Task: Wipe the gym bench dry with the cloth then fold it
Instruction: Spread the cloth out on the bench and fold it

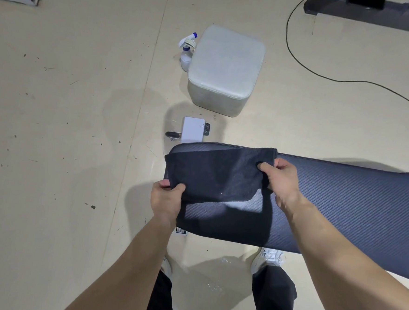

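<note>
A long, dark blue ribbed padded gym bench (340,200) crosses the floor, and a pale square cushioned stool (225,69) sits beyond it. A dark navy towelling cloth (216,175), partly doubled, covers the bench's end. The left hand (166,200) and right hand (281,179) each pinch an edge.

- Likely a gym or training room: a long padded bench (352,204) covered in dark ribbed upholstery.
- A bare, scuffed beige floor (68,121), with a black cable (363,81) trailing across it near a dark machine base (377,17).
- A pale padded cube stool (225,69) and a spray bottle (186,54) stand on the floor.
</note>
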`<action>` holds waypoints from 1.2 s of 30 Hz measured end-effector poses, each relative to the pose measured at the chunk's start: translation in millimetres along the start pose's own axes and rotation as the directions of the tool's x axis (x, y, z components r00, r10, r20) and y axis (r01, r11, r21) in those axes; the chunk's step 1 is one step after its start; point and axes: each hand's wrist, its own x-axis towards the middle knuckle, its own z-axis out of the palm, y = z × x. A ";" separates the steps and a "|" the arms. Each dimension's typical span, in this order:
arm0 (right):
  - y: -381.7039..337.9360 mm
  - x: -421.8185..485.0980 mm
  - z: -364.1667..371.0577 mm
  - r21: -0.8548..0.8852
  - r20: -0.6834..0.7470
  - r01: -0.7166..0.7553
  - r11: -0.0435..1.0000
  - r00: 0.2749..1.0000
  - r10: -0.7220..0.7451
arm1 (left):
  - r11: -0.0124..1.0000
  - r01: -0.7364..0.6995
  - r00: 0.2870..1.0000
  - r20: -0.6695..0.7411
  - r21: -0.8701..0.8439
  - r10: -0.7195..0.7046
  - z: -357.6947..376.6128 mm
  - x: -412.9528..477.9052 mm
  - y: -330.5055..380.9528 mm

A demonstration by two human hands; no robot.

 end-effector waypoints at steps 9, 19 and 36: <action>3.4 2.9 -24.9 -0.249 0.174 0.102 0.963 0.983 -0.059 | 0.967 0.175 0.984 0.055 -0.184 -0.167 -6.2 7.2 5.0; 30.0 -3.6 -44.3 -0.382 0.070 0.139 0.914 0.990 -0.121 | 0.995 -0.025 0.999 -0.018 0.096 0.027 -15.2 5.6 3.5; 41.8 -16.0 -37.5 -0.704 -0.015 0.095 0.704 0.989 -0.149 | 0.953 -0.026 1.000 0.002 0.302 0.027 -19.4 14.6 -7.9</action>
